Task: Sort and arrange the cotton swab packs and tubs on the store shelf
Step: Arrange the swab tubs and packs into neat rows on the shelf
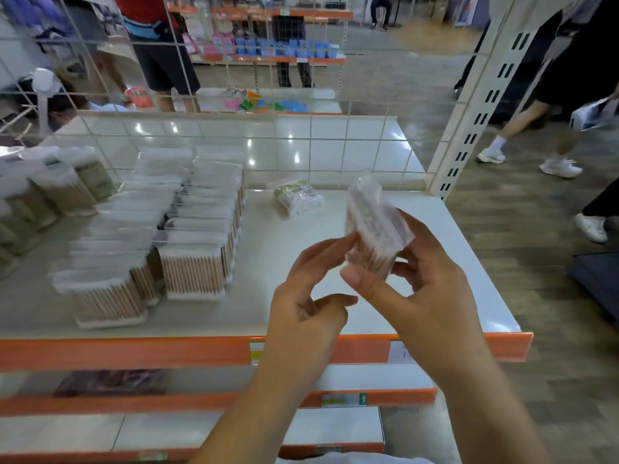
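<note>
Right hand: grip closed round a clear swab pack, held tilted above the white shelf. Left hand: fingertips touching the pack's left edge, fingers loosely bent, nothing gripped. Loose pack lying near the wire back. Rows of packs and tubs at left.

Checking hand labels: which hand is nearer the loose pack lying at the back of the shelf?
Right. The right hand is up front holding another pack, right of the loose pack; the left hand is lower, farther away.
</note>
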### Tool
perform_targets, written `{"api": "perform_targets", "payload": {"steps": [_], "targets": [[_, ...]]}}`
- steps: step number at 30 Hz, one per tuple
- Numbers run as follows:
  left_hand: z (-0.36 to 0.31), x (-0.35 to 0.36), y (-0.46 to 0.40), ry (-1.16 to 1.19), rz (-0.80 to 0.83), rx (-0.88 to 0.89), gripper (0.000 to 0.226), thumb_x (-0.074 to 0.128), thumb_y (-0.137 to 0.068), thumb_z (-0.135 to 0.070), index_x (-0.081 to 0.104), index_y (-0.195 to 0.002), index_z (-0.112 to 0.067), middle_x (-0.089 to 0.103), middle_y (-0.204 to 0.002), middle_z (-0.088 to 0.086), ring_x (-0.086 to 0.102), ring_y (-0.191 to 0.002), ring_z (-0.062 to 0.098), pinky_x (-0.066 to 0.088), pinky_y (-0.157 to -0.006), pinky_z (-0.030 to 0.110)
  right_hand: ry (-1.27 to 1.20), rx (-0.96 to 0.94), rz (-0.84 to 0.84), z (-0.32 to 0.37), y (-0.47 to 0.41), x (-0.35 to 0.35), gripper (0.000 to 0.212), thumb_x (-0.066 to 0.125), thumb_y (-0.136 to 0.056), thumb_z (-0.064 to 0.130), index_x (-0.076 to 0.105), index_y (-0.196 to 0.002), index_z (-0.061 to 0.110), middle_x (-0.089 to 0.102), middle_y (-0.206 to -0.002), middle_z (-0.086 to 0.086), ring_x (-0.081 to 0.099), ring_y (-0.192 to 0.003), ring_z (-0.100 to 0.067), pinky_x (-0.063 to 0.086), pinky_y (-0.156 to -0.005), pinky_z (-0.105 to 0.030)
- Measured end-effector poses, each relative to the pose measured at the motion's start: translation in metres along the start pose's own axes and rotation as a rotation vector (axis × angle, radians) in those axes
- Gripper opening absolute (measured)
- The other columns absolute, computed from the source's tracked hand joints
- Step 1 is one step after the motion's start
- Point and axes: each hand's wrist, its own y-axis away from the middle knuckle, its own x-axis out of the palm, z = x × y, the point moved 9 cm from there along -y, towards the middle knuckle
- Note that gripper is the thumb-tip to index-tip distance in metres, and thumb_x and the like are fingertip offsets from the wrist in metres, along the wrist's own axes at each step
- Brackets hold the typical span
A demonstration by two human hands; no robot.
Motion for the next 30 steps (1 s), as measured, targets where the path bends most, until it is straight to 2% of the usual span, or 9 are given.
{"api": "perform_targets", "payload": {"steps": [4,9,12,14,18,22,25,27,30], "targets": [[-0.005,-0.016,0.005,-0.078,-0.005,0.031,0.068,0.04,-0.061,0.008,0.069,-0.104,-0.035,0.057,-0.11,-0.013,0.056,-0.109,0.012,0.052,-0.077,0.027,-0.075,-0.004,-0.01,-0.001,-0.001,0.008,0.045,0.067,-0.072,0.03,0.053,-0.098,0.063,0.065,-0.095,0.027,0.063,-0.089,-0.001,0.049,-0.075,-0.013],[-0.022,-0.045,0.014,-0.468,-0.034,0.16,0.058,0.043,-0.069,0.002,0.067,-0.105,-0.037,0.051,-0.114,-0.02,0.05,-0.112,0.003,0.049,-0.073,0.014,-0.166,0.048,-0.109,-0.007,0.0,0.023,0.047,0.06,-0.066,0.012,0.055,-0.104,0.037,0.066,-0.093,0.013,0.064,-0.082,-0.006,0.05,-0.066,-0.017],[-0.033,-0.079,0.018,-0.64,-0.093,0.21,0.044,0.045,-0.075,-0.008,0.065,-0.108,-0.028,0.05,-0.123,-0.012,0.047,-0.117,0.002,0.046,-0.087,0.017,-0.151,0.063,-0.108,-0.002,0.0,0.042,0.052,0.062,-0.07,0.002,0.051,-0.106,0.038,0.062,-0.089,0.022,0.063,-0.078,-0.005,0.052,-0.061,-0.018],[-0.044,-0.105,0.021,-0.733,-0.134,0.267,0.039,0.042,-0.076,-0.017,0.065,-0.107,-0.023,0.05,-0.122,-0.005,0.042,-0.118,-0.004,0.035,-0.096,0.01,-0.129,0.087,-0.099,0.0,-0.001,0.058,0.059,0.065,-0.073,-0.005,0.049,-0.107,0.041,0.063,-0.089,0.016,0.063,-0.075,-0.007,0.055,-0.064,-0.023],[-0.057,-0.164,0.021,-0.879,-0.213,0.294,0.038,0.043,-0.077,-0.018,0.068,-0.105,-0.012,0.052,-0.12,0.004,0.048,-0.115,0.023,0.04,-0.096,0.031,-0.089,0.096,-0.026,0.002,-0.01,0.102,0.06,0.067,-0.072,-0.001,0.05,-0.105,0.046,0.062,-0.082,0.01,0.059,-0.068,-0.008,0.05,-0.065,-0.024],[-0.067,-0.215,0.02,-1.038,-0.295,0.309,0.036,0.048,-0.078,-0.016,0.068,-0.106,-0.01,0.057,-0.117,0.013,0.043,-0.112,0.022,0.026,-0.099,0.011,-0.082,0.106,0.059,-0.001,-0.017,0.146,0.062,0.064,-0.076,-0.007,0.049,-0.1,0.048,0.058,-0.069,0.019,0.054,-0.062,-0.001,0.044,-0.063,-0.017],[-0.067,-0.246,0.021,-1.15,-0.309,0.304,0.037,0.052,-0.075,-0.006,0.068,-0.108,-0.008,0.059,-0.118,0.016,0.044,-0.114,0.028,0.026,-0.1,0.02,-0.066,0.087,0.104,0.002,-0.018,0.171,0.06,0.066,-0.076,-0.008,0.047,-0.097,0.045,0.055,-0.074,0.021,0.053,-0.063,0.007,0.04,-0.06,-0.006],[-0.057,-0.264,0.021,-1.21,-0.278,0.27,0.04,0.053,-0.075,-0.006,0.066,-0.113,-0.008,0.057,-0.123,0.018,0.046,-0.117,0.038,0.029,-0.098,0.034,-0.07,0.094,0.121,-0.001,-0.018,0.182,0.06,0.066,-0.077,-0.007,0.046,-0.095,0.046,0.057,-0.087,0.016,0.055,-0.069,0.005,0.043,-0.066,-0.009],[-0.041,-0.281,0.022,-1.239,-0.224,0.191,0.05,0.055,-0.078,-0.016,0.055,-0.128,-0.011,0.052,-0.131,0.017,0.043,-0.121,0.041,0.027,-0.099,0.038,-0.06,0.117,0.127,-0.012,-0.017,0.192,0.059,0.066,-0.077,-0.006,0.046,-0.096,0.046,0.058,-0.094,0.015,0.06,-0.081,-0.01,0.05,-0.074,-0.022]]}}
